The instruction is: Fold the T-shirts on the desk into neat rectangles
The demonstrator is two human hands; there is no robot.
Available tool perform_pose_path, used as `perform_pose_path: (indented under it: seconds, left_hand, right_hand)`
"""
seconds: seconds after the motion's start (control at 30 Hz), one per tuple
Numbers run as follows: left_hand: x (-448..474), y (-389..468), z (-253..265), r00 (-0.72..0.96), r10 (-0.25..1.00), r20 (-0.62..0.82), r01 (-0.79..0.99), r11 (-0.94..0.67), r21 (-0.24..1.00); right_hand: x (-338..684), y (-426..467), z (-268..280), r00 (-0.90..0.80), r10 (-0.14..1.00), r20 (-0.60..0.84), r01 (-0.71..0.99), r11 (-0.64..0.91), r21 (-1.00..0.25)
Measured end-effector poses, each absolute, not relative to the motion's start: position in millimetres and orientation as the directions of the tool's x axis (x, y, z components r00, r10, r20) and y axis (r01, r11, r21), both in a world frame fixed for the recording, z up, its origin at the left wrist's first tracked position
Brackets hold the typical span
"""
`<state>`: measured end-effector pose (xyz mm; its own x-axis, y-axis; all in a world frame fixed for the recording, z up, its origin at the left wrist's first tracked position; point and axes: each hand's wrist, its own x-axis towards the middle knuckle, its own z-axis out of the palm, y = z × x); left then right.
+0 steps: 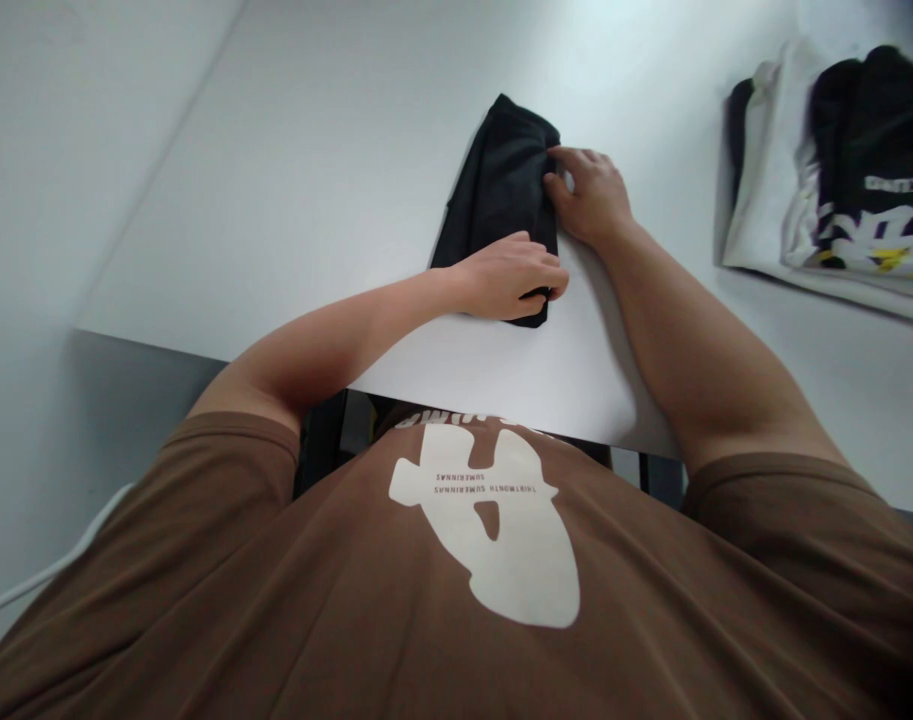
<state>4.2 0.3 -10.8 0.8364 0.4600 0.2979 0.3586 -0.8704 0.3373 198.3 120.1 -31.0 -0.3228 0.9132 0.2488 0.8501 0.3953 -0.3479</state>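
A folded black garment lies as a narrow bundle on the white table in front of me. Across its near end reaches my left hand, with curled fingers closed on the right-hand edge of the cloth. Farther up that same edge is my right hand, its thumb and forefinger on the fabric and the other fingers bent. What kind of garment it is cannot be made out.
At the right stands a stack of folded clothes, with a white garment and a black printed garment. The table's near edge runs just before my body. A white cable hangs at lower left.
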Motion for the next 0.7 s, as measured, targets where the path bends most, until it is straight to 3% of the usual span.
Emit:
perform_pose_path:
  seconds: [0.7]
  left_hand:
    - [4.7,-0.8,-7.6,0.838,0.468,0.28,0.361,-0.861,0.358]
  right_hand:
    - [198.5,120.1,-31.3,-0.324,0.907,0.269,0.85,0.404,-0.338]
